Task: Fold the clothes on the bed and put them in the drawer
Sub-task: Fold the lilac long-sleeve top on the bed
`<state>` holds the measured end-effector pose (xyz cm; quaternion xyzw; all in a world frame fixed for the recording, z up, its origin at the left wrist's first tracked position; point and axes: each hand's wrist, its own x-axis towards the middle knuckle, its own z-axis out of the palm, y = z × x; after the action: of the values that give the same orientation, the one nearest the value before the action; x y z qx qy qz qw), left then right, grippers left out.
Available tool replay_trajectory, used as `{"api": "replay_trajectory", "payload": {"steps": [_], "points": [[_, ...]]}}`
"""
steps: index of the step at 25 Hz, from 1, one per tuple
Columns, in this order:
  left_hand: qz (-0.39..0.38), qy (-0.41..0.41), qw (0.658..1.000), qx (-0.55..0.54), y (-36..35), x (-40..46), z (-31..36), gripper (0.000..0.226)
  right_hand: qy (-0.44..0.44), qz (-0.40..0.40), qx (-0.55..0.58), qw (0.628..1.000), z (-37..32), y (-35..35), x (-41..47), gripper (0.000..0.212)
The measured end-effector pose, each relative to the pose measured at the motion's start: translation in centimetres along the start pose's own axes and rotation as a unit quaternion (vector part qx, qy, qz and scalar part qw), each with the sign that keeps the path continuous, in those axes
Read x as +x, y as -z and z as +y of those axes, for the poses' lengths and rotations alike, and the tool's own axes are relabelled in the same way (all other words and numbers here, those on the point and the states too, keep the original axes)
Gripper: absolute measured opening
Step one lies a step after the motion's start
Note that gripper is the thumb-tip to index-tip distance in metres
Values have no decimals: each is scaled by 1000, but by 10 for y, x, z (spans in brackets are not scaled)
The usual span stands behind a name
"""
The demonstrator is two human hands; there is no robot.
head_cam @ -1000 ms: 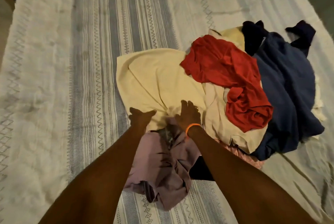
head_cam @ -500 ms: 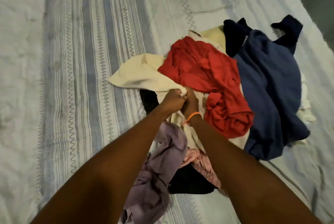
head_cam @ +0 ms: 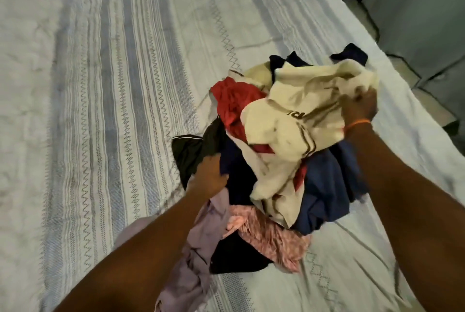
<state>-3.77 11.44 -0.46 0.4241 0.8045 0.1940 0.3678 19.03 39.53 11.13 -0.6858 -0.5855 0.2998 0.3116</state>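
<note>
Our right hand [head_cam: 358, 107] clutches the cream shirt [head_cam: 297, 120], bunched and raised above the heap of clothes on the bed [head_cam: 100, 85], out toward two o'clock. Our left hand [head_cam: 210, 175] reaches into the heap at its nine o'clock edge, against the black garment [head_cam: 190, 153] and the navy top [head_cam: 324, 180], though we cannot tell whether its fingers grip anything. The red shirt [head_cam: 231, 100] lies at eleven o'clock, the pink cloth [head_cam: 271, 236] and the lilac garment [head_cam: 198, 248] at six.
</note>
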Motion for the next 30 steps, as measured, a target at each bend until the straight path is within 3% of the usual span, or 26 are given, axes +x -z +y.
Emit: {"api": "replay_trajectory", "payload": {"steps": [1, 3, 6, 10, 13, 16, 18, 20, 23, 27, 29, 30], "points": [[-33, 39, 998, 30, -6, -15, -15, 73, -27, -58, -39, 997, 24, -5, -17, 39], [-81, 88, 990, 70, -23, -38, -46, 86, -22, -120, -109, 987, 59, -27, -68, 45], [-67, 114, 989, 72, -43, -49, -72, 93, 160, -137, -215, 954, 87, -70, -165, 52], [-70, 45, 987, 138, -48, -38, -86, 97, 365, -220, -382, 820, 91, -126, -237, 83], [-25, 86, 992, 90, -55, -37, -96, 81, 512, -250, -413, 711, 80, -177, -247, 56], [-105, 166, 954, 226, -49, -63, -119, 43, 480, -382, -480, 628, 69, -216, -235, 61], [-130, 206, 924, 295, -35, -88, -140, 33, 465, -435, -522, 567, 61, -236, -228, 91], [-121, 234, 901, 343, -25, -105, -166, 32, 470, -450, -541, 533, 56, -257, -233, 120], [-95, 331, 873, 346, 7, -103, -184, 30, 491, -449, -537, 518, 56, -273, -250, 111], [-24, 421, 844, 331, 55, -97, -215, 29, 488, -406, -542, 551, 67, -264, -251, 61], [0, 412, 842, 349, 59, -95, -211, 30, 487, -388, -551, 556, 69, -253, -243, 33], [7, 370, 851, 372, 55, -92, -202, 34, 485, -379, -557, 557, 67, -244, -236, 28]]}}
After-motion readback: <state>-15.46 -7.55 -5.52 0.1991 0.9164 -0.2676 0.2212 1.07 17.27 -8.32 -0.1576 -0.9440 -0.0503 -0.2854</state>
